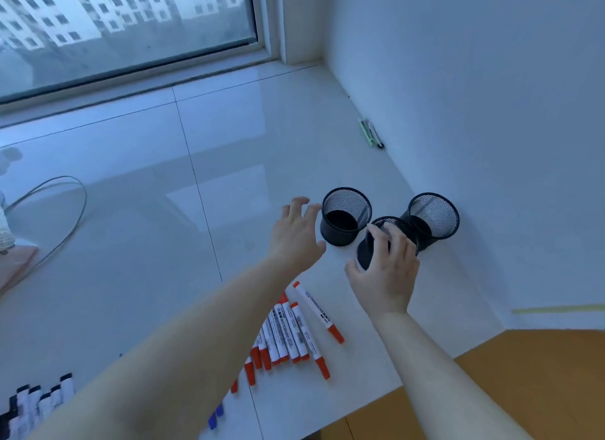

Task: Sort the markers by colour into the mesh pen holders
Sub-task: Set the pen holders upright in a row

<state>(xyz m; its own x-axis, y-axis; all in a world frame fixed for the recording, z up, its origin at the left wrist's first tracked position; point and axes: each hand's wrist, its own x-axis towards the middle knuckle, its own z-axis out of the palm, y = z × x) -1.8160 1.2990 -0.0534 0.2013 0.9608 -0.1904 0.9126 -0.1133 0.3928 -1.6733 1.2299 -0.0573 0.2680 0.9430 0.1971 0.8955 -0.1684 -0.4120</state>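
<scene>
White tiles bear "WHITEBOARD" red markers; right hand fingers grip middle holder, left hand spread.

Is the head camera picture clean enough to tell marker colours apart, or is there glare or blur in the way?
Head view: bluish window light, glossy floor mirrors the window; red markers sharp; black markers near the lower left corner smeared; blue markers mostly hidden by the left arm; edges bowed.

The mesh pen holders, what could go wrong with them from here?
1. The right hand holds the middle holder, which sits close against the right holder; moving it may knock that one over.
2. The open left hand reaches beside the left holder and could bump it.
3. No markers are sorted yet; the red markers lie under the forearms.
</scene>
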